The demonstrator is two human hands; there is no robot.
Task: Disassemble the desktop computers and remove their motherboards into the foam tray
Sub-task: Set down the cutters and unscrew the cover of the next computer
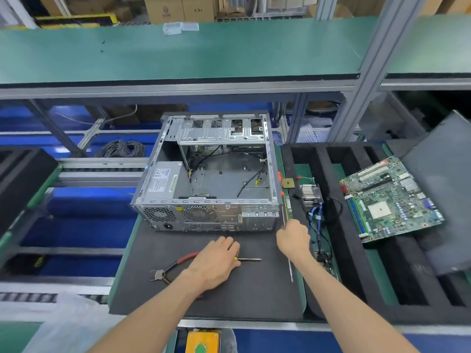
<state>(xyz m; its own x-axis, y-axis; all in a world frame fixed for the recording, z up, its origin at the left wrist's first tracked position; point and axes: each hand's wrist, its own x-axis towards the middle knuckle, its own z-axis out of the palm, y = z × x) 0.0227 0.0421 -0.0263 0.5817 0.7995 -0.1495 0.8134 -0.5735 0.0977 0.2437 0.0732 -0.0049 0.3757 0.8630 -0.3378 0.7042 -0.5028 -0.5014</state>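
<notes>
Honestly, with the left hand (pixel 216 261) gripping the screwdriver (pixel 248 259) and the right hand (pixel 293 238) pinching that RAM stick (pixel 288 210), I'd drop both clear of the gutted case (pixel 209 174).

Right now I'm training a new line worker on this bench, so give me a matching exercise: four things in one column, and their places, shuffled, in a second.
Things
1. green motherboard
2. red-handled cutting pliers
3. grey power supply box
4. finned metal heatsink

Places
A. inside the open silver computer case, left side
B. on the dark mat, partly under the left hand
C. lying tilted across the ribs of the black foam tray
D. in the foam tray's leftmost slot, beside the case

Pairs: 1-C, 2-B, 3-A, 4-D
</notes>
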